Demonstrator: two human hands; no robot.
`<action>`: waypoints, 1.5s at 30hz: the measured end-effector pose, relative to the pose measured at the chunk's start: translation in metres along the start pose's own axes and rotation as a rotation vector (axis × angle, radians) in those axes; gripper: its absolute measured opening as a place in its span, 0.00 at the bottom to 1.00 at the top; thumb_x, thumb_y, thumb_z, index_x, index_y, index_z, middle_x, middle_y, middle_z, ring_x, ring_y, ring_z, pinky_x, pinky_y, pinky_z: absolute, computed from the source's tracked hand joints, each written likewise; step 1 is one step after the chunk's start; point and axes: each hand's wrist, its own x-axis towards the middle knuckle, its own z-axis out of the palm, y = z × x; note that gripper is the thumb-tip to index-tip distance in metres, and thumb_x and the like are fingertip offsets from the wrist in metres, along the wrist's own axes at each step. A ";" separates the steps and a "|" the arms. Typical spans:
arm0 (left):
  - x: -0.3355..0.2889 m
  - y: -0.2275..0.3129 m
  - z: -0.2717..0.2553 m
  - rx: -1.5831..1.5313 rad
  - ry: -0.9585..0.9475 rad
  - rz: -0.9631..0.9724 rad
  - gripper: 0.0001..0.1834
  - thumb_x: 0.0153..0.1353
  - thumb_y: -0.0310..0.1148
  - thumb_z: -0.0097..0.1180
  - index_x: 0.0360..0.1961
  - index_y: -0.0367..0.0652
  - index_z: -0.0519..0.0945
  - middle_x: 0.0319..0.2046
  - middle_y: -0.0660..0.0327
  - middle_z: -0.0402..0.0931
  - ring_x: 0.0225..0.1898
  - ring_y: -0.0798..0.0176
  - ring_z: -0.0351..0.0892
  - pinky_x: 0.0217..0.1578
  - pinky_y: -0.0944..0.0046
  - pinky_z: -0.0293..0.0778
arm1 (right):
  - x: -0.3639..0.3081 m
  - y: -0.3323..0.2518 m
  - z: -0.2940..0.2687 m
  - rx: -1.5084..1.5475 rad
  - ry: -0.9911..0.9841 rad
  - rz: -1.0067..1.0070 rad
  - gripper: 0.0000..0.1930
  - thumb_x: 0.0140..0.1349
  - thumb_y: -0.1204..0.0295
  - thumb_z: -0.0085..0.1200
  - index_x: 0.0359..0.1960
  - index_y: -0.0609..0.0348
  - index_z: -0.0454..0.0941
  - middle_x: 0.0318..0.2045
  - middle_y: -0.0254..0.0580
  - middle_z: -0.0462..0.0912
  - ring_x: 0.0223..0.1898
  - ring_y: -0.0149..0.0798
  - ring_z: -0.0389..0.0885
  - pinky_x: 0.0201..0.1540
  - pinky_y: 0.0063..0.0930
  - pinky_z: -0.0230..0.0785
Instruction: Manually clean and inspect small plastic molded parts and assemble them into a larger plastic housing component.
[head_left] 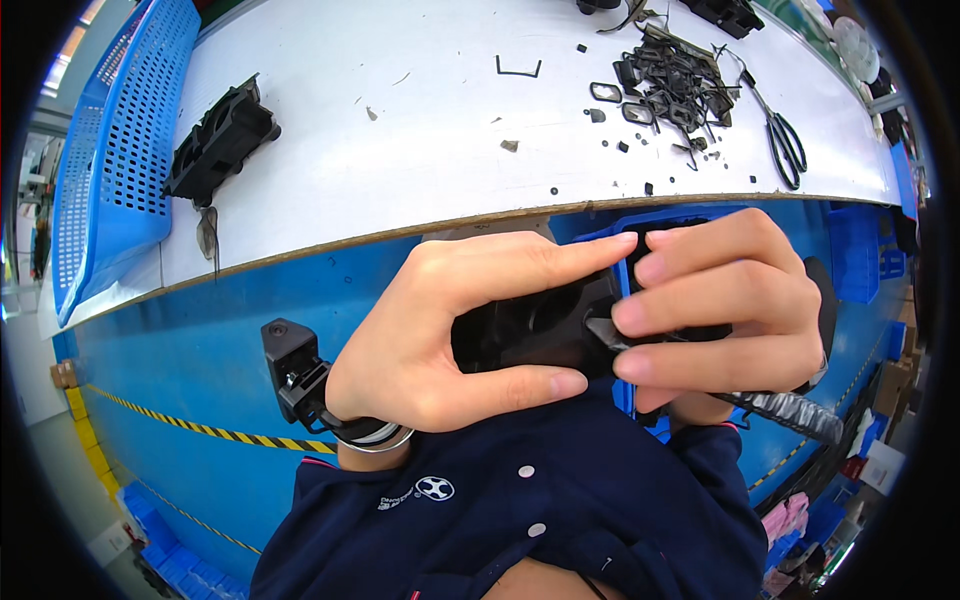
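Note:
A black moulded plastic part [535, 325] is held up in front of my chest, short of the table's near edge. My left hand [450, 320] wraps round its left end, thumb below and index finger along the top. From the right, my right hand [735, 300] closes over the other end, its fingertips pinching at a small dark grey flap [604, 332] on the part. The fingers cover much of the part's right side. A similar black plastic part [222, 142] lies on the left of the table, with a thin dark strip hanging from it.
The white table [400, 150] spans the far side. On it are a blue perforated basket [120, 150], a heap of black plastic scraps [675, 80] and black-handled scissors [785, 145]. Small loose bits are scattered nearby. Blue bins [855, 250] stand low at the right.

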 end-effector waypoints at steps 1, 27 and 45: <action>0.000 -0.003 0.002 -0.011 0.013 0.031 0.36 0.38 0.31 0.62 0.53 0.29 0.69 0.34 0.49 0.75 0.36 0.58 0.74 0.39 0.64 0.66 | 0.001 -0.001 -0.001 -0.026 -0.031 0.007 0.10 0.50 0.62 0.60 0.29 0.52 0.81 0.34 0.43 0.80 0.35 0.40 0.75 0.38 0.30 0.74; -0.005 -0.029 0.018 -0.685 0.130 0.000 0.20 0.41 0.18 0.62 0.37 0.39 0.69 0.54 0.38 0.62 0.54 0.50 0.66 0.54 0.52 0.62 | -0.014 0.002 0.014 -0.084 0.072 -0.027 0.12 0.50 0.61 0.59 0.29 0.55 0.80 0.34 0.47 0.80 0.33 0.41 0.77 0.33 0.25 0.74; -0.007 -0.022 0.021 -0.580 0.089 -0.119 0.19 0.44 0.21 0.64 0.37 0.40 0.70 0.47 0.58 0.71 0.51 0.65 0.68 0.53 0.66 0.61 | -0.005 0.001 -0.001 -0.048 -0.122 -0.024 0.12 0.54 0.60 0.56 0.28 0.55 0.80 0.36 0.48 0.80 0.39 0.44 0.79 0.36 0.30 0.76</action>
